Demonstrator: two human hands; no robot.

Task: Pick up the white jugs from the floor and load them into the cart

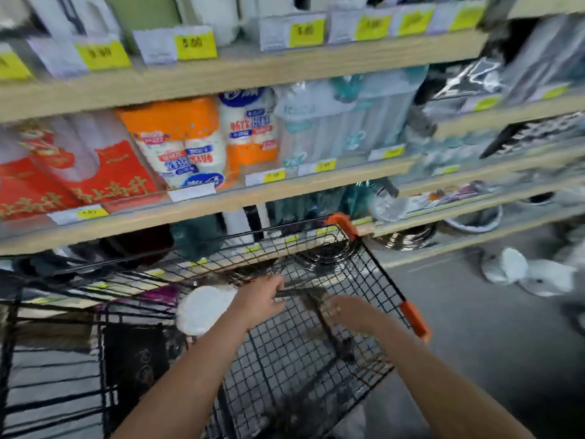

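Here, in the head view, the picture is blurred by motion, and fine detail is lost. One white jug (202,308) lies inside the cart (364,274), against its left side, showing a rounded, smooth, matt white face; its handle and spout cannot be made out. Further white jugs on the floor (535,274) lie to the right of the cart, near the foot of the shelving, tipped over; their surfaces read as pale, smooth plastic with rounded ends.

The cart is a black wire-mesh basket with a square grid and orange plastic corner caps (414,318). Its mesh floor is see-through to the grey floor below.

The left hand (262,299) reaches into the basket just beside the white jug, fingers curled around a thin dark bar-like object; what that object is cannot be told. The right hand (345,312) is inside the basket near the right wall, too blurred to judge whether its fingers are spread or pinching.

Behind the cart stand light wooden shelves (253,71) with yellow price tags and soft plastic-wrapped paper rolls in orange, red and white.
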